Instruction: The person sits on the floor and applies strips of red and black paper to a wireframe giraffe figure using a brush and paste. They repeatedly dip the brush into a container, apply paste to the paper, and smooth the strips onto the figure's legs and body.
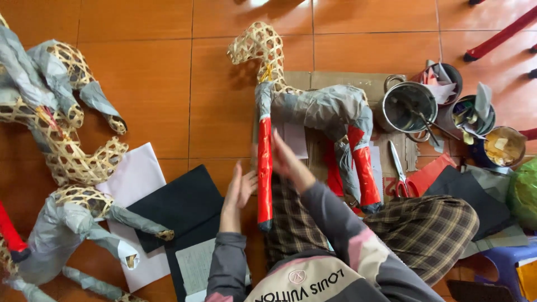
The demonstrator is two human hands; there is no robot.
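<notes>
Woven bamboo horse frame point(313, 106), part papered grey/red, stands on cardboard point(335, 81) w/ red front leg point(264, 168) between hands. Left hand point(238, 190) open flat, beside leg; right hand point(285, 159) open, palm against it, no grasp. Scissors point(398, 168) nearby.

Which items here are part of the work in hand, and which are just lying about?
In hand:
- left hand and right hand, both flat against the red front leg
- woven horse frame, partly covered in grey paper

Lying about:
- scissors
- metal pot
- black paper sheet
- other woven frames
</notes>
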